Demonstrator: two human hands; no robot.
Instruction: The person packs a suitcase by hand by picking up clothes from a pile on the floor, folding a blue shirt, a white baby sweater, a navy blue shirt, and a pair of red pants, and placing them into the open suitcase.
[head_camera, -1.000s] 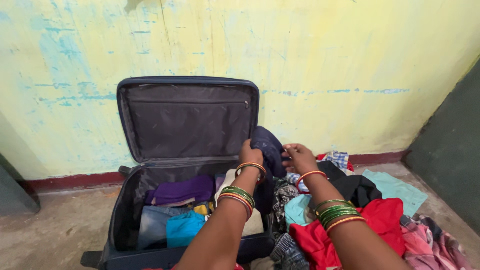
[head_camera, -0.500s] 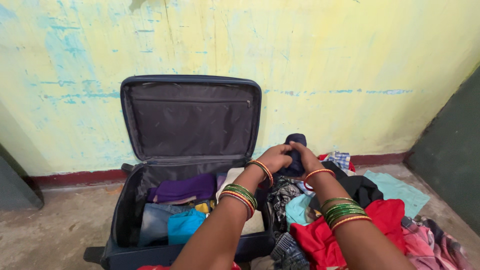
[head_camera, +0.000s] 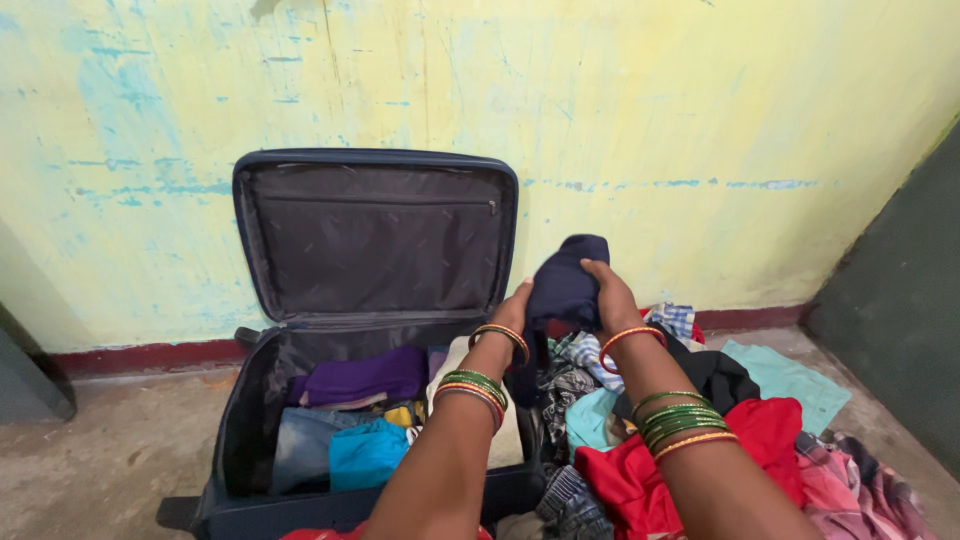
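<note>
Navy cloth (head_camera: 566, 282), bundled at mid-frame, sits pressed between the left hand (head_camera: 516, 308) and right hand (head_camera: 610, 295). Both palms clasp it above the open suitcase (head_camera: 372, 240) and clothes pile (head_camera: 700, 440).

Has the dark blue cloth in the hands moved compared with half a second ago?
Yes. The dark blue cloth now sits higher against the yellow wall, with more of it showing above both hands, beside the suitcase lid.
</note>
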